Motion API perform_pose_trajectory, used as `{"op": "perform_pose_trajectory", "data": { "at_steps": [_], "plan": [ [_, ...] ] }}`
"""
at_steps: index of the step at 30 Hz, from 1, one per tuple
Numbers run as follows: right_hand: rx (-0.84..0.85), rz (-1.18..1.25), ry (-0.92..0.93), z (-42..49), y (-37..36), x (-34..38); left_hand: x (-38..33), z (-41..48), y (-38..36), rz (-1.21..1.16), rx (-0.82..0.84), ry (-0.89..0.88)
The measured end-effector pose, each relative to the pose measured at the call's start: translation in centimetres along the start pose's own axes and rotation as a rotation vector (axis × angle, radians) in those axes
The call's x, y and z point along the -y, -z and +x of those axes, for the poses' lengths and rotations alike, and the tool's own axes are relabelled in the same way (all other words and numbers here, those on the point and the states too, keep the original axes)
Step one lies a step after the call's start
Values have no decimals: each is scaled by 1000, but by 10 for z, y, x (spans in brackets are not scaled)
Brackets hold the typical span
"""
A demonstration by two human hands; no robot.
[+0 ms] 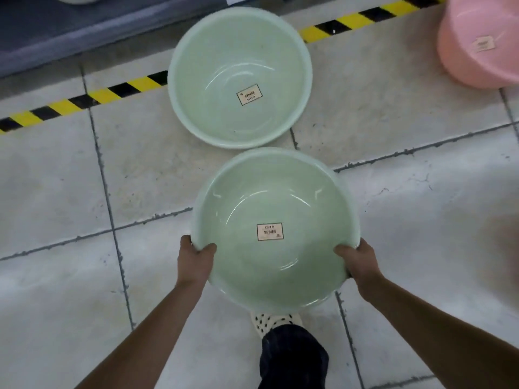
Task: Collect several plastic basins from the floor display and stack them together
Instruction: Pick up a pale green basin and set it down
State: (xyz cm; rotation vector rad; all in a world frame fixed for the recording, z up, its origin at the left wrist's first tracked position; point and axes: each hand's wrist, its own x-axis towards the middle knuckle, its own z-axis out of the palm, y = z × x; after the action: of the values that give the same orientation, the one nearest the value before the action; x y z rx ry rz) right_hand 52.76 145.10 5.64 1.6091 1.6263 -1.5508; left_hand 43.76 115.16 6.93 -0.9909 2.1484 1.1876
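Observation:
I hold a pale green plastic basin [276,209] above the tiled floor, its label sticker facing up in the bottom. My left hand [195,258] grips its rim on the left, thumb inside the bowl. My right hand [359,261] grips the rim on the right in the same way. A second pale green basin [238,54] of the same kind lies on the floor just beyond the held one, open side up, with a label inside.
A pink basin [477,43] stands at the upper right edge. Yellow-and-black hazard tape [84,99] runs across the floor in front of a grey shelf base [70,29]. My foot in a spotted shoe [276,322] is under the held basin.

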Motion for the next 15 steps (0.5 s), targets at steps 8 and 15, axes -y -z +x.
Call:
{"op": "perform_pose_trajectory", "data": {
  "at_steps": [8, 15],
  "plan": [
    [31, -6, -1, -91, 19, 107, -112, -66, 77, -73, -54, 1],
    [53, -44, 159, -88, -8, 260, -225, -33, 88, -162, -186, -27]
  ]
}}
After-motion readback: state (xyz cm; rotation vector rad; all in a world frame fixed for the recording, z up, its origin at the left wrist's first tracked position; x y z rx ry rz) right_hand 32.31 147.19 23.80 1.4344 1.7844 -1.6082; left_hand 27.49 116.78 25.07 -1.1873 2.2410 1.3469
